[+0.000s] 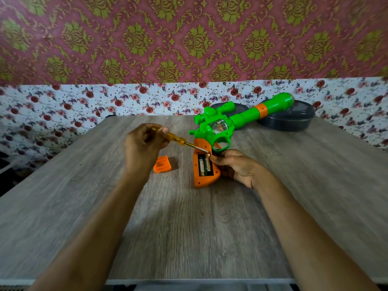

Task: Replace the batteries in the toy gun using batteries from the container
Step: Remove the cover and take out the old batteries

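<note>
A green toy gun (243, 116) with an orange grip (201, 181) lies on the wooden table (189, 227). Its battery bay is open and two batteries (204, 165) sit inside. My left hand (142, 143) grips a yellow-handled screwdriver (178, 140), whose tip reaches the top of the bay. My right hand (237, 166) holds the grip from its right side, with a finger at the bay's upper edge. The orange battery cover (162, 164) lies loose on the table, left of the grip.
A dark round container (287, 120) with a lid stands at the back right, under the gun's barrel. A second dark round piece (239, 108) lies behind the gun. A flowered cloth (63, 110) runs along the table's far side, below a patterned wall.
</note>
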Tool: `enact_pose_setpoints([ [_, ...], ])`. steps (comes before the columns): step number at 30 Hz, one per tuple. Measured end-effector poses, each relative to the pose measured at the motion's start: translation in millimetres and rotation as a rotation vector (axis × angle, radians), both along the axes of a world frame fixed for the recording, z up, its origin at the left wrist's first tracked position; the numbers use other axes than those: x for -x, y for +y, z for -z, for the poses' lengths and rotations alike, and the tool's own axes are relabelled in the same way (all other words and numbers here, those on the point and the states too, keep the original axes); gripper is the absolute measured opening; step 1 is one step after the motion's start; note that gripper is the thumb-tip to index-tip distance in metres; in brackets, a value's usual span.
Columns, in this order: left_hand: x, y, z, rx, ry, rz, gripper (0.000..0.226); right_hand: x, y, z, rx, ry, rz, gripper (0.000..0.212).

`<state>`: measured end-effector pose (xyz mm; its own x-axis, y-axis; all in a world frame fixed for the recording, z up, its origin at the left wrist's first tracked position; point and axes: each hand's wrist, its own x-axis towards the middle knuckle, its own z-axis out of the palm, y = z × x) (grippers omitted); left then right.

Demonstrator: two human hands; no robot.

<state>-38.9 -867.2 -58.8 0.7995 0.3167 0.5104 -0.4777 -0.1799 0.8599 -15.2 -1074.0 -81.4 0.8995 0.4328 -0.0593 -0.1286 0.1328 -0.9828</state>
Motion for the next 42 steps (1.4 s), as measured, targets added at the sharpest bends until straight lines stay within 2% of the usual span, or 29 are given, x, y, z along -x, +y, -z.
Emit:
enact_pose_setpoints([
  [2, -0.1, 0.0, -1.6, 0.100, -0.022, -0.061, 0.011, -1.6, 0.4, 0.7, -0.008, 0.004, -0.002, 0.016],
  [5, 5.1, -2.9, -7.5, 0.329, -0.032, -0.035, 0.019, -2.5, 0.2, 0.3, -0.021, 0.012, -0.016, 0.015],
  [7, 9.2, -6.6, -10.0, 0.354, -0.080, 0.018, 0.020, -2.7, 0.5, 0.3, -0.035, 0.017, -0.020, 0.016],
  [13, 14.9, -20.0, -8.0, 0.064, -0.238, 0.170, 0.013, -2.6, 0.5, 1.2, -0.066, 0.011, -0.046, 0.018],
  [20, 13.0, -23.6, -2.2, 0.011, -0.281, 0.256, 0.002, -4.0, 2.4, 3.0, -0.014, 0.004, -0.085, 0.018],
  [26, 14.9, -25.0, -1.6, -0.119, -0.313, 0.301, 0.002, -3.7, 1.2, 2.7, -0.020, 0.007, -0.078, 0.018],
  [30, 13.6, -20.9, -2.3, -0.238, -0.286, 0.248, 0.009, -3.5, -0.3, 1.9, -0.028, 0.009, -0.058, 0.019],
  [32, 12.7, -19.5, -2.2, -0.188, -0.216, 0.204, 0.020, -3.5, -0.2, 2.4, -0.016, 0.009, -0.053, 0.018],
  [37, 5.8, -11.5, -2.0, 0.136, 0.006, 0.054, 0.012, -2.6, 0.6, 2.4, -0.002, -0.001, -0.037, 0.017],
  [42, -4.4, -7.2, 10.1, 0.387, 0.186, 0.098, 0.014, -3.6, -1.0, 3.1, 0.001, 0.012, -0.030, 0.013],
])
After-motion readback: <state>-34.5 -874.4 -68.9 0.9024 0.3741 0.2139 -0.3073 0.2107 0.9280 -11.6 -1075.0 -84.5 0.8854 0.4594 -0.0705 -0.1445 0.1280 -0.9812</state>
